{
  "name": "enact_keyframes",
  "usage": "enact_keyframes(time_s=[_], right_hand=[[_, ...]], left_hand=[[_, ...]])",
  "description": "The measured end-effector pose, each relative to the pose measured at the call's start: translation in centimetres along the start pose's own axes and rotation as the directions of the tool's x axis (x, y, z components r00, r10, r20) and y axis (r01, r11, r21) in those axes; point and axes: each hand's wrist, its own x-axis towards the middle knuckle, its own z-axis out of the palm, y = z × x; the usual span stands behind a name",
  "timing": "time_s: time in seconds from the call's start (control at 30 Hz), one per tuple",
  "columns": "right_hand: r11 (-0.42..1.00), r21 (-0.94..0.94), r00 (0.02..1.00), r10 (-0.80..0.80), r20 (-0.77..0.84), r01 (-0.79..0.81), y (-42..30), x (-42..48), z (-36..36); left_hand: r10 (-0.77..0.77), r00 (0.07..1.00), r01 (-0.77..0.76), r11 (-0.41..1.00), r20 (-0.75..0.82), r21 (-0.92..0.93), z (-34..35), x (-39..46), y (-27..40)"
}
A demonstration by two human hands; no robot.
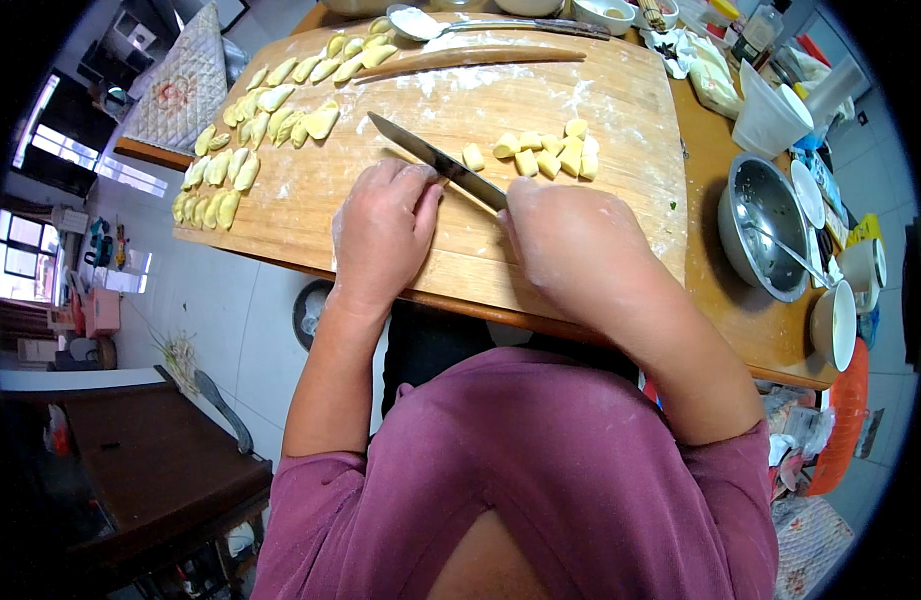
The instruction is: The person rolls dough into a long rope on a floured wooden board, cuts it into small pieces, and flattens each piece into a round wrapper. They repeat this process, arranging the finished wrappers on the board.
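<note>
My right hand [573, 240] is shut on the handle of a kitchen knife [438, 159], whose blade points to the upper left above a floured wooden board [460, 259]. Beside the blade, my left hand [389, 221] rests low over the board with its fingers curled; whether something lies under them is hidden. A single cut piece of yellow dough [472, 157] sits just beyond the blade. More dough pieces [549, 154] lie in a cluster beyond my right hand. Rows of folded yellow dumplings [277, 124] cover the board's left part. A tapered wooden rolling pin [475, 60] lies near the far edge.
A metal bowl [764, 225] with a spoon stands on the table [730, 330] at the right, near a white bowl [833, 326]. Beyond the board are a ladle of flour [417, 24] and several bowls. A plastic jug [772, 112] stands at the upper right.
</note>
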Motion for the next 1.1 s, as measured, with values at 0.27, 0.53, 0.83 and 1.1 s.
enact_keyframes(time_s=[0.27, 0.53, 0.83, 1.1], right_hand=[[0.999, 0.012, 0.998, -0.049, 0.05, 0.048, -0.4, 4.1, 0.0], [0.99, 0.137, 0.996, 0.027, -0.088, -0.015, 1.4, 1.0, -0.1], [0.993, 0.107, 0.993, -0.037, -0.108, 0.049, 1.9, -1.6, 0.1], [0.999, 0.027, 0.999, -0.016, -0.031, 0.017, 0.9, -1.0, 0.2]], left_hand=[[-0.119, 0.993, 0.118, 0.986, -0.002, -0.114, -0.6, -0.3, -0.4], [-0.08, 0.996, 0.086, 0.986, 0.048, -0.142, -0.9, -1.5, -0.6], [-0.048, 0.998, 0.05, 0.997, 0.052, -0.051, -0.5, -0.7, 0.5], [-0.016, 0.999, 0.018, 0.999, 0.042, -0.044, -0.3, -0.8, 0.3]])
